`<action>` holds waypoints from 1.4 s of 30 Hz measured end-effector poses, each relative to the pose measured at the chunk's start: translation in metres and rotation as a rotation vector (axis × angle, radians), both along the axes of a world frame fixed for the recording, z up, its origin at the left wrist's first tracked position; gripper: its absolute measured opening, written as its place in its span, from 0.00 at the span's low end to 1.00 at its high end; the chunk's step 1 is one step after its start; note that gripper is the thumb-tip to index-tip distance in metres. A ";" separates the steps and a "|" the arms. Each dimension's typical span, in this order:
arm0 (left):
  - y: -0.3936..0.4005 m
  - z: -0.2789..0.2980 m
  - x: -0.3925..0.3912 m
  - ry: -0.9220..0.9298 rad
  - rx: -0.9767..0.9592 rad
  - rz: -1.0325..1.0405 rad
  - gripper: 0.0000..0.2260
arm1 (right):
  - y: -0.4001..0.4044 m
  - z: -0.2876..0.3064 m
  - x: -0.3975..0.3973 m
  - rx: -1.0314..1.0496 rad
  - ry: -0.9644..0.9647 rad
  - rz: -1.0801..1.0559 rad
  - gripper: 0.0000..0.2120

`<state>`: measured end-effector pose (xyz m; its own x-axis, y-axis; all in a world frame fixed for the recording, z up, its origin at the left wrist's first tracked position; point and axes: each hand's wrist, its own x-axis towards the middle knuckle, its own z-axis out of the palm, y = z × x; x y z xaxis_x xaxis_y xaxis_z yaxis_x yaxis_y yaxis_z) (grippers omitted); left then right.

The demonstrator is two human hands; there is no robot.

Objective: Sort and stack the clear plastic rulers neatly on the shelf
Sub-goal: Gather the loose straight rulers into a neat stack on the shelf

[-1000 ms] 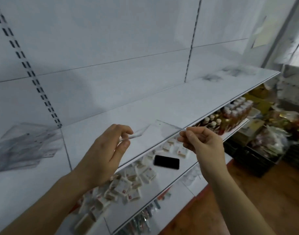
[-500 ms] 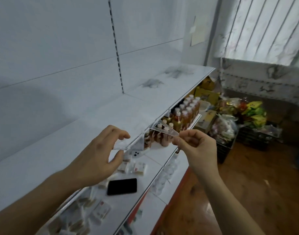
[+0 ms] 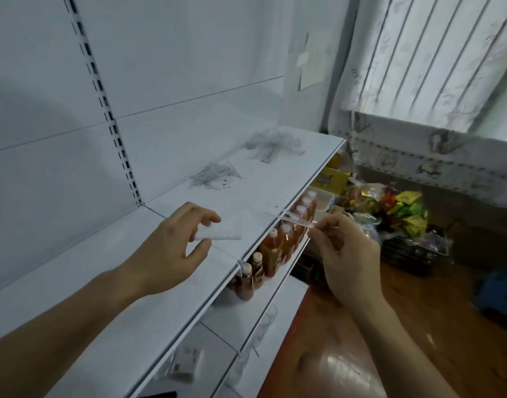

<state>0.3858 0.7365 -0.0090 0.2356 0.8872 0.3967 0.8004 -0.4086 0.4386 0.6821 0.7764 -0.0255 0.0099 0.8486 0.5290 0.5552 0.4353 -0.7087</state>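
Observation:
My left hand [image 3: 174, 248] pinches a clear ruler [image 3: 220, 237] by its left end, just above the white shelf [image 3: 103, 297]; its printed scale edge points right. Over the shelf's front edge, my right hand [image 3: 344, 254] grips the tip of a second clear ruler piece [image 3: 298, 221] between thumb and fingers. The two pieces look separate. Further back on the shelf lie two loose piles of clear rulers, a nearer pile [image 3: 215, 176] and a far pile [image 3: 275, 145] close to the shelf's right end.
Bottles of orange-red liquid [image 3: 278, 248] stand on the lower shelf under my hands. Small white boxes [image 3: 186, 366] lie lower down. Bright snack bags [image 3: 404, 208] and crates sit on the wooden floor [image 3: 418, 340] at the right, below a curtain.
My view has swung right along the shelf, bringing the two ruler piles into sight. Both hands have moved right and apart, each keeping a clear piece. The black phone has dropped to the frame's bottom edge.

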 end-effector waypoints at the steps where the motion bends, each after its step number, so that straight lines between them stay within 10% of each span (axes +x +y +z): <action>1: 0.010 -0.002 -0.001 -0.004 -0.014 0.016 0.14 | 0.012 -0.001 -0.001 -0.004 0.003 0.001 0.02; 23: 0.096 -0.011 0.005 -0.050 -0.070 0.608 0.15 | 0.296 -0.022 -0.138 0.077 -0.447 0.699 0.16; 42: 0.227 -0.020 0.076 0.075 0.016 0.542 0.16 | 0.350 0.006 -0.070 -0.625 0.276 0.870 0.10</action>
